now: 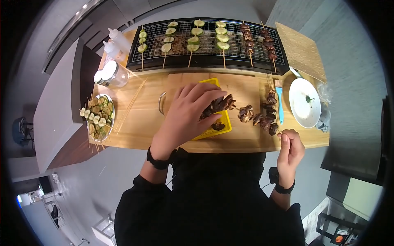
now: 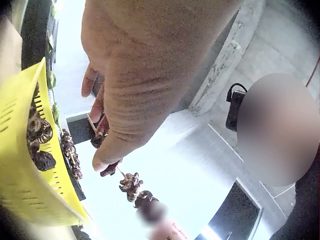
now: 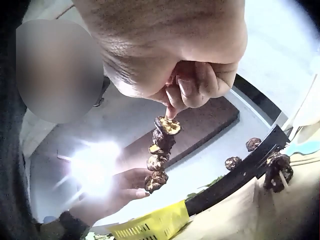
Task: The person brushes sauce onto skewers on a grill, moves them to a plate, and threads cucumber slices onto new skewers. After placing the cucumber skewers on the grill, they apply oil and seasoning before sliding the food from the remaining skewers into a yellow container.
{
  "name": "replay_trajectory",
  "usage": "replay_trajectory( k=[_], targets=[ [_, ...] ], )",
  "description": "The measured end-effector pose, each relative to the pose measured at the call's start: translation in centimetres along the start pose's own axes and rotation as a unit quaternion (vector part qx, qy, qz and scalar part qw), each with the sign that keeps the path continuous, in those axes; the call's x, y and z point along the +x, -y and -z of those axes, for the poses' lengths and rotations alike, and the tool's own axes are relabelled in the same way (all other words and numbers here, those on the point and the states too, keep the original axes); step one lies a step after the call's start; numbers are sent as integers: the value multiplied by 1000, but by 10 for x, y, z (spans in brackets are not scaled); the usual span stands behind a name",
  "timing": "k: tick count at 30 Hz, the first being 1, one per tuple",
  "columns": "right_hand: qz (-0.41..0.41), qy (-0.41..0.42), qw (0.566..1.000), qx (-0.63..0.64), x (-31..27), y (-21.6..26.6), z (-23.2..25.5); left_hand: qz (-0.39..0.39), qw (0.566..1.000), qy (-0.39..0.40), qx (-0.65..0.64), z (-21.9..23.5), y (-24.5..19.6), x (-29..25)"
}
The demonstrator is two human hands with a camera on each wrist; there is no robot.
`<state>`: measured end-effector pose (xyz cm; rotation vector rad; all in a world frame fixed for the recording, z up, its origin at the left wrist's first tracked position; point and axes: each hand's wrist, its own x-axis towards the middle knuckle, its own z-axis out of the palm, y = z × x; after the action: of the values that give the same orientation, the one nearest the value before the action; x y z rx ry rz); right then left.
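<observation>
My left hand (image 1: pixel 213 110) hovers over a yellow basket (image 1: pixel 225 128) of dark mushroom pieces and pinches one piece (image 1: pixel 221 103) at the tip of a thin wooden skewer. The left wrist view shows its fingers (image 2: pixel 102 117) round that piece (image 2: pixel 99 138), with basket mushrooms (image 2: pixel 40 135) beside it. Several mushrooms (image 1: pixel 256 118) are threaded on the skewer, which slants to my right hand (image 1: pixel 283 134). That hand pinches the skewer's blunt end; the right wrist view shows its fingertips (image 3: pixel 187 90) above the threaded mushrooms (image 3: pixel 160 150).
A black grill (image 1: pixel 205 61) at the back carries cucumber (image 1: pixel 195 37) and mushroom skewers (image 1: pixel 248 39). A plate of cucumber skewers (image 1: pixel 98 117) sits left, with a jar (image 1: pixel 113 74) and squeeze bottles (image 1: pixel 117 41). Right: finished mushroom skewers (image 1: pixel 271 100), a blue brush (image 1: pixel 280 104), a white plate (image 1: pixel 303 102).
</observation>
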<state>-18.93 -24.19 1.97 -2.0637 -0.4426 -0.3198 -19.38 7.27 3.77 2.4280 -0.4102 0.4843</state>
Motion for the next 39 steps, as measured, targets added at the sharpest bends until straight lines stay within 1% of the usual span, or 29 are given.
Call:
replay_trajectory(
  k=[4, 9, 10, 13, 14, 17, 19, 22, 25, 26, 29, 32, 34, 35, 37, 39],
  targets=[
    [36, 9, 999, 4, 6, 10, -3, -8, 1000, 16, 23, 0, 4, -3],
    [53, 3, 998, -21, 9, 14, 9, 1, 999, -2, 53, -2, 16, -7],
    [60, -9, 998, -25, 9, 13, 11, 2, 998, -7, 57, -2, 17, -7],
    [50, -23, 998, -36, 8, 5, 23, 3, 999, -14, 52, -5, 26, -8],
    [58, -33, 997, -38, 8, 2, 24, 13, 998, -16, 52, -6, 26, -7],
    [29, -28, 998, -52, 7, 5, 27, 32, 998, -18, 44, -6, 18, -3],
    [30, -22, 998, -58, 6, 4, 25, 33, 999, -13, 30, -5, 11, -1],
    [42, -17, 997, -56, 6, 3, 21, -5, 1000, 14, 15, -6, 8, 2],
    [51, -15, 997, -53, 7, 4, 20, -13, 999, 24, 28, -9, 11, 0],
    [53, -16, 997, -54, 7, 4, 21, -9, 999, 25, 37, -11, 15, -2],
    [97, -30, 994, -46, 9, -2, 24, 11, 998, 28, 61, -11, 27, -7],
    [78, -47, 995, -31, 9, 1, 24, 38, 997, 27, 65, -7, 26, -7],
    [68, -30, 996, -44, 8, 4, 22, 44, 998, 18, 48, -3, 14, -3],
    [63, -21, 997, -51, 8, 6, 20, 27, 999, 13, 38, -2, 9, -2],
    [81, -14, 996, -42, 9, 8, 13, -8, 1000, 3, 17, -3, 0, 1],
    [92, -5, 995, -34, 11, 11, 8, -28, 1000, 12, 0, -10, -3, 3]
  ],
)
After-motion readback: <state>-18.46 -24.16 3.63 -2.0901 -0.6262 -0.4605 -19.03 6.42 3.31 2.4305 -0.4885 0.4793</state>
